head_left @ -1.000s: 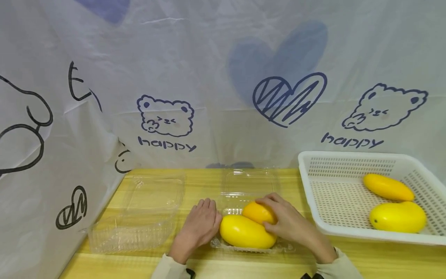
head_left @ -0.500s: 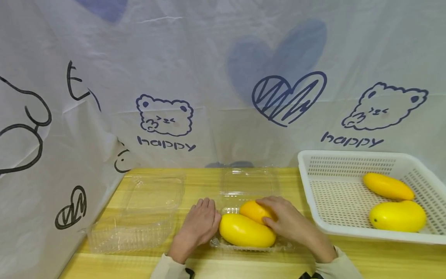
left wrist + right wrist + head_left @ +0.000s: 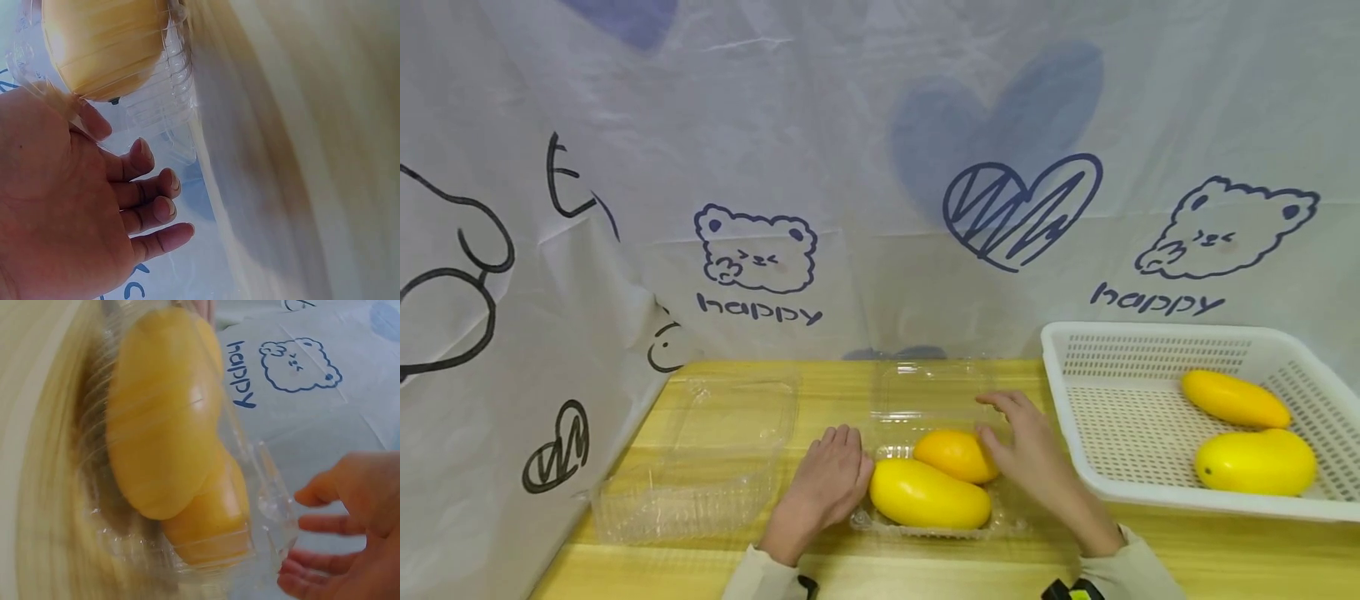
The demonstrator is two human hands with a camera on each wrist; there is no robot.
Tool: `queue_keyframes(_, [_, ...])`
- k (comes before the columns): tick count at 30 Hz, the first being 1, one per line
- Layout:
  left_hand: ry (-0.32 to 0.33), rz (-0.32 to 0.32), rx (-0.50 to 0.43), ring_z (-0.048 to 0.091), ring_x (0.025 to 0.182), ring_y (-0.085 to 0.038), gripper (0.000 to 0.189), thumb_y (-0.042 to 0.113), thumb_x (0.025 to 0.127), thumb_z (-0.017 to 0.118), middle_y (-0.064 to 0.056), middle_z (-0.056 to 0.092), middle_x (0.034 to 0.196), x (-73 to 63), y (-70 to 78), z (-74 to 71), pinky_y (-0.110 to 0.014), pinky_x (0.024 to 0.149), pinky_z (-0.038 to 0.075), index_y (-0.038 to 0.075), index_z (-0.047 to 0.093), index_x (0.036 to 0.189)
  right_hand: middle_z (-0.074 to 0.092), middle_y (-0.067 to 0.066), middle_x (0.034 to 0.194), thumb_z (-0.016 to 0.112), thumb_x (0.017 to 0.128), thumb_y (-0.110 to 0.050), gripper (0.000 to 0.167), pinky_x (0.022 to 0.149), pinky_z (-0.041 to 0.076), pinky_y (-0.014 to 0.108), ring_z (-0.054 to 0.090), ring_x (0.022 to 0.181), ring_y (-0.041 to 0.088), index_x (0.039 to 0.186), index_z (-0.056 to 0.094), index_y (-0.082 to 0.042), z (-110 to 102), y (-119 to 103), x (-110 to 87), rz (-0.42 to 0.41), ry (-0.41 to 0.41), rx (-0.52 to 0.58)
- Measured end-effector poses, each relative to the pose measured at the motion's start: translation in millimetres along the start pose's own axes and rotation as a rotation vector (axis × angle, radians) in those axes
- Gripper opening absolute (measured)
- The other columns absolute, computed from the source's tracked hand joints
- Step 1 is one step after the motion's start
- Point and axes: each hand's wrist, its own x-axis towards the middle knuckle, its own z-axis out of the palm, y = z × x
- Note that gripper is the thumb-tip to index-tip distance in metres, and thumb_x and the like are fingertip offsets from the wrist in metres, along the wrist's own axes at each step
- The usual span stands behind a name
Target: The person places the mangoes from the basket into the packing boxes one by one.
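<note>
Two yellow mangoes lie in a clear plastic clamshell box (image 3: 940, 533) with its lid tipped back: a larger front mango (image 3: 929, 496) and a more orange back mango (image 3: 957, 455). My left hand (image 3: 827, 479) is at the box's left side. In the left wrist view its thumb (image 3: 94, 122) rests at the plastic edge, while the other fingers reach out loosely beside the wall. My right hand (image 3: 1030, 450) hovers over the box's right edge with fingers spread, close to the back mango. In the right wrist view its fingertips are near the clear rim (image 3: 275, 500).
A second clear clamshell box (image 3: 685, 504) sits at the left with its lid up. On the right, a white perforated basket (image 3: 1120, 417) contains another two mangoes, a slim one (image 3: 1235, 399) and a plumper one (image 3: 1255, 462). A printed cloth (image 3: 880, 250) hangs behind the wooden table.
My right hand has let go of the back mango and drawn back up and to the right, its fingers spreading. The mango has shifted slightly left. My left hand has stayed in place.
</note>
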Motion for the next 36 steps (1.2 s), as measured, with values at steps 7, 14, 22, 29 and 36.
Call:
queue_keyframes(7, [-0.005, 0.002, 0.001, 0.039, 0.083, -0.025, 0.022, 0.02, 0.106, 0.038, -0.007, 0.04, 0.087, 1.0, -2.6, 1.1, -0.04, 0.075, 0.038, 0.003, 0.048, 0.096, 0.053, 0.03, 0.137, 0.064, 0.099, -0.012, 0.047, 0.1, 0.048, 0.056, 0.056, 0.122, 0.046, 0.141, 0.052, 0.006, 1.4, 8.9, 7.7, 0.23, 0.013, 0.133])
queue_keyframes(14, [0.014, 0.013, 0.006, 0.037, 0.08, -0.024, 0.021, 0.018, 0.106, 0.038, -0.008, 0.038, 0.084, 0.0, -3.8, -0.2, -0.038, 0.073, 0.036, 0.003, 0.046, 0.093, 0.041, 0.034, 0.149, 0.055, 0.103, -0.018, 0.059, 0.11, 0.038, 0.059, 0.044, 0.136, 0.05, 0.154, 0.033, 0.004, 1.0, 10.4, 15.6, 0.459, -0.039, 0.295])
queue_keyframes(22, [0.005, 0.016, -0.002, 0.039, 0.082, -0.025, 0.022, 0.019, 0.106, 0.037, -0.008, 0.041, 0.086, -0.2, -3.7, -0.1, -0.04, 0.075, 0.038, 0.002, 0.048, 0.095, 0.044, 0.034, 0.147, 0.054, 0.103, -0.025, 0.071, 0.11, 0.037, 0.057, 0.047, 0.134, 0.047, 0.16, 0.021, 0.002, 5.4, 13.7, 21.8, 0.629, -0.061, 0.414])
queue_keyframes(29, [0.007, 0.016, -0.005, 0.04, 0.082, -0.026, 0.022, 0.018, 0.105, 0.038, -0.009, 0.042, 0.087, 0.0, -4.2, 0.7, -0.041, 0.075, 0.039, 0.002, 0.048, 0.095, 0.056, 0.035, 0.134, 0.052, 0.103, -0.016, 0.067, 0.108, 0.042, 0.052, 0.06, 0.119, 0.04, 0.156, 0.021, 0.011, 11.9, 18.5, 28.2, 0.692, -0.028, 0.574])
queue_keyframes(36, [0.013, 0.023, -0.008, 0.039, 0.082, -0.025, 0.021, 0.018, 0.104, 0.039, -0.008, 0.041, 0.086, -0.5, -3.5, -1.3, -0.041, 0.075, 0.039, 0.002, 0.048, 0.094, 0.067, 0.025, 0.113, 0.053, 0.1, -0.002, 0.064, 0.087, 0.056, 0.028, 0.067, 0.085, 0.014, 0.153, 0.022, 0.015, 17.2, 22.6, 33.1, 0.738, 0.009, 0.739])
